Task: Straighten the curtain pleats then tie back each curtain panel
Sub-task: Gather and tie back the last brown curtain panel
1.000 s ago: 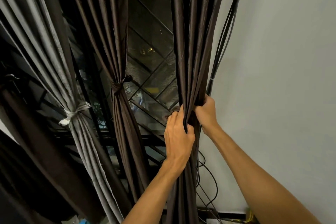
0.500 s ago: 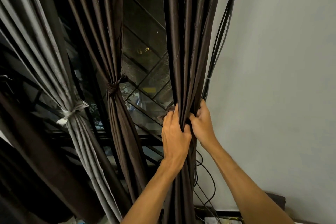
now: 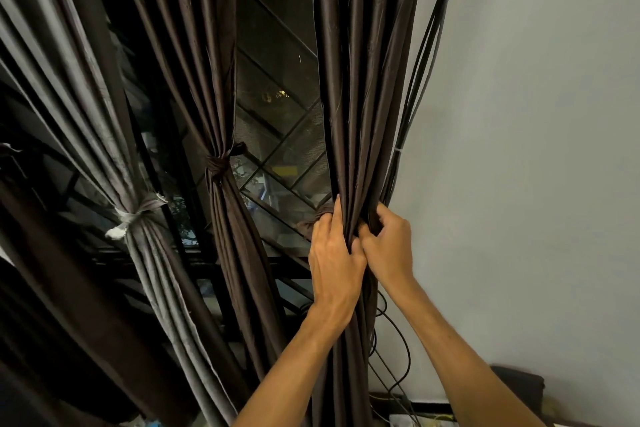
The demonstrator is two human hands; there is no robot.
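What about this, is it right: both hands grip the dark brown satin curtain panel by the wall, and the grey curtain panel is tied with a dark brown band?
No. The head view shows the grey curtain panel tied with a whitish cloth strip, not a dark brown band. The left hand and right hand do grip the dark brown satin curtain panel.

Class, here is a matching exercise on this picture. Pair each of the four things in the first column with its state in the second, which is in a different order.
Things
1. grey curtain panel
2. middle brown panel
3. right brown panel
4. black cables

States
A. gripped by the left hand and right hand
B. hanging along the wall
C. tied with a pale strip
D. tied with a brown band

Pairs: 1-C, 2-D, 3-A, 4-B
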